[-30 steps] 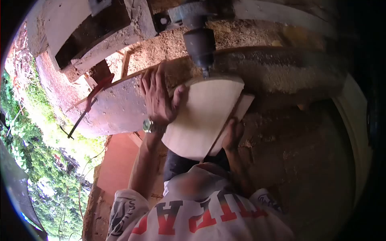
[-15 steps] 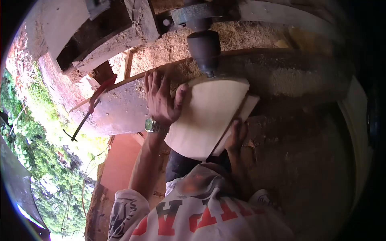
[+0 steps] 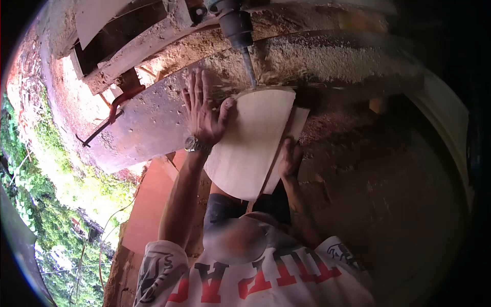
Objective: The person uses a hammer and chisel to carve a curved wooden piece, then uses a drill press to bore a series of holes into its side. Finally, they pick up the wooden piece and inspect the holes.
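Note:
A pale wooden panel with a curved top edge lies on a dusty machine table, a thinner board under its right side. My left hand, a watch on its wrist, presses flat at the panel's left edge, fingers spread onto the table and thumb on the wood. My right hand grips the panel's right edge. A dark spindle hangs above, and its thin bit points down at the panel's top edge.
Sawdust lies thick behind the panel. A red-handled metal hook rests on the table's left side. Rough wooden beams stand at the top left. Greenery shows far left, and a pale curved rim runs along the right.
The spindle's chuck was low against the panel's top edge; now it sits higher and the bare bit shows. Both hands keep their hold, and the view has shifted.

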Action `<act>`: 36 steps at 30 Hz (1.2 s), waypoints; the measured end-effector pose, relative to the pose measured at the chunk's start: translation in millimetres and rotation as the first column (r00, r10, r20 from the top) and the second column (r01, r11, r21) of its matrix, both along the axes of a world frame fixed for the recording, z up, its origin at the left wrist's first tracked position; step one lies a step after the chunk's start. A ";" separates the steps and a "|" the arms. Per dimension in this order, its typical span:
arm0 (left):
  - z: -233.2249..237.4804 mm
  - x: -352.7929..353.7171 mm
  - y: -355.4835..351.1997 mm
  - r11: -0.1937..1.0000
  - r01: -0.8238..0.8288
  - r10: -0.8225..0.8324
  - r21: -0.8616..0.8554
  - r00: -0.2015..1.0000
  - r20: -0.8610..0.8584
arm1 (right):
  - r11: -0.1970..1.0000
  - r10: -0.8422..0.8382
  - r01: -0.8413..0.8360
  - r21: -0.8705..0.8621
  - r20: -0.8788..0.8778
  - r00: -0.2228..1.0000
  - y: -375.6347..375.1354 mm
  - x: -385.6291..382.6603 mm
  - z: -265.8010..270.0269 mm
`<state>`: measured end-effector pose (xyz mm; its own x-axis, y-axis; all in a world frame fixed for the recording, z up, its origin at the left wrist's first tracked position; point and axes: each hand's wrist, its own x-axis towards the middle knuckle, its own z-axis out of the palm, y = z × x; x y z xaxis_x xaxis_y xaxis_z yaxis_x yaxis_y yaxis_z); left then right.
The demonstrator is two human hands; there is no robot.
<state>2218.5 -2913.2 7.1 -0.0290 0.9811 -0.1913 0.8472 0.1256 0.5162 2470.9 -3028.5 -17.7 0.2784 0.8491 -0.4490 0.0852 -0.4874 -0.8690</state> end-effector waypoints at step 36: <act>7.2 -15.3 21.1 0.994 0.053 -0.055 -0.100 0.998 -0.018 | 0.986 0.079 -0.077 -0.151 0.006 0.997 -4.1 -28.4 11.6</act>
